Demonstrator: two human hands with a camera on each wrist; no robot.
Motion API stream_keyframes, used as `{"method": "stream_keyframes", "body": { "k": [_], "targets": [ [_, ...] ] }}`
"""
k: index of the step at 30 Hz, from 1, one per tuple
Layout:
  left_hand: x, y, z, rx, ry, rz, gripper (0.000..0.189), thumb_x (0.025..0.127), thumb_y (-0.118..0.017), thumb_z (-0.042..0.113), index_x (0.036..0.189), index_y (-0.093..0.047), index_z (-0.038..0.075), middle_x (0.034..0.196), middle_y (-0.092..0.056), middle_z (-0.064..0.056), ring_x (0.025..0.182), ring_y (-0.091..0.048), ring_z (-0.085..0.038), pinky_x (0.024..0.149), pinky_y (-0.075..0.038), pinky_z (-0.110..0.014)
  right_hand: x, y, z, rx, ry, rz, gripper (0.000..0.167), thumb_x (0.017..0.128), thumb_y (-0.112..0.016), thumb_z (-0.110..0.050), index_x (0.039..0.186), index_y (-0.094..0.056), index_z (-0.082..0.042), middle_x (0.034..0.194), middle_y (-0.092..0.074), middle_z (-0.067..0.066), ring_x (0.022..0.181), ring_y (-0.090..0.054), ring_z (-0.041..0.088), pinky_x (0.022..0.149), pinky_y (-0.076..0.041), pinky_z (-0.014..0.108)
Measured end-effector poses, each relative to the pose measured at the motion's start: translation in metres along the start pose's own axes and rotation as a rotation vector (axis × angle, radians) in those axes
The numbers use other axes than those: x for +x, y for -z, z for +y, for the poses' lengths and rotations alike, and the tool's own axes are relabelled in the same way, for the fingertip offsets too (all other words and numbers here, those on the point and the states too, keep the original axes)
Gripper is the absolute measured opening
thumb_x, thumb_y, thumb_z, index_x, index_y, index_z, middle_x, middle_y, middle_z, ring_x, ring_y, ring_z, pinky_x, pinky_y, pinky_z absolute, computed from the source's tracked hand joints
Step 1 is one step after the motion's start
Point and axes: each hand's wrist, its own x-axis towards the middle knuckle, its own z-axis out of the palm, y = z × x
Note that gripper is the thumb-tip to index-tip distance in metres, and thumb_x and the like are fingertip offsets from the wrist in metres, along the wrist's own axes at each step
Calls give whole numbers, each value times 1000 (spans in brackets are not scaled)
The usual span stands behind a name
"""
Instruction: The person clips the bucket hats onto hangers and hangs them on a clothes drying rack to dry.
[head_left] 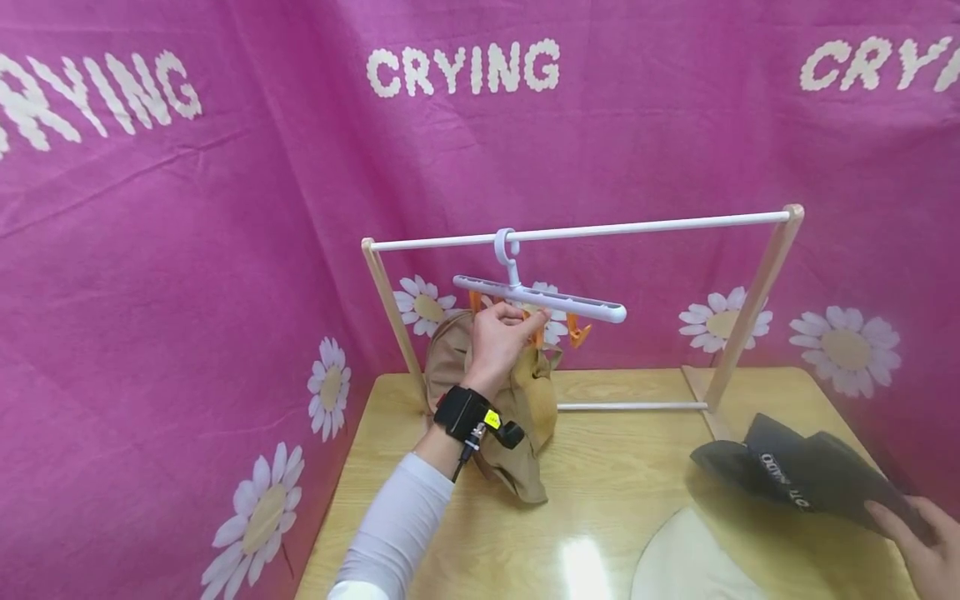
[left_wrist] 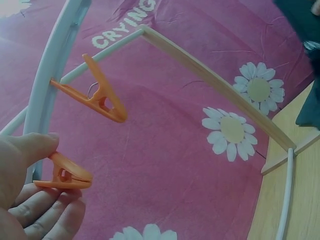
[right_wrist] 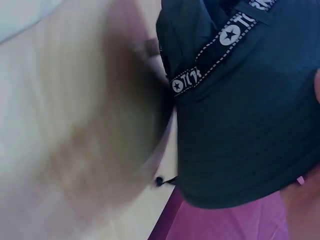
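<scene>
At near right above the surface (head_left: pixel 615 467), right grip (head_left: pixel 928 542) pinches a dark hat (head_left: pixel 817 475) by its edge. Farther in, left grip (head_left: pixel 497 346) pinches an orange clip (left_wrist: pixel 73 170) under the white hanger (head_left: pixel 577 306) on the rail (head_left: pixel 660 226).

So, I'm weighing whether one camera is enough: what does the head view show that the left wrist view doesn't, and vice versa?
Only the head view: the hook of the white hanger over the rail, brown cloth below it, a pale rounded piece on the table and the black wristband.

Only the left wrist view: the wire spring of the neighbouring clip, and fingers below the pinched clip.

Both: the left hand pinching that clip, the neighbouring clip, dark hat, wooden stand, daisies, and parts of the hanger, rail and table.
</scene>
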Motion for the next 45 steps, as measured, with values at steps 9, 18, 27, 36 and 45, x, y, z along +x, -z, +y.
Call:
{"method": "stream_keyframes", "body": {
  "k": [9,18,27,36,45],
  "targets": [
    [2,-7,-5,59,-43,52,31,83,-89,43,85,-74,15,80,-75,6,76,-69,-9,64,-50,-26,34,-9,-37,-22,20,10,36,96,-64,10,101,-72,-24,95,-61,-41,87,-56,-18,76,-40,1],
    [3,-12,-7,109,-136,52,27,88,-86,37,87,-76,12,82,-77,2,75,-69,-5,67,-50,-23,57,-18,-70,-46,92,-12,31,99,-65,3,106,-74,-25,103,-59,-43,98,-53,-19,89,-33,2],
    [5,-19,-6,55,-197,56,17,88,-85,23,88,-78,7,81,-79,-4,72,-72,-7,67,-52,-22,72,-21,-96,6,147,-28,34,96,-61,13,104,-74,-18,104,-60,-41,99,-54,-17,98,-35,5],
    [5,-17,-6,48,-221,49,13,91,-82,21,88,-80,8,82,-80,-3,73,-71,-5,66,-48,-20,73,-27,-119,22,40,-68,38,99,-62,5,103,-68,-32,90,-63,-34,81,-55,-11,70,-40,4],
    [6,-19,-8,34,-201,52,11,92,-81,18,89,-80,7,83,-80,-3,69,-68,-1,60,-47,-18,74,-48,-127,2,-96,-256,19,106,-62,-18,120,-65,-31,85,-65,-22,74,-58,-2,72,-43,8]
  ]
}}
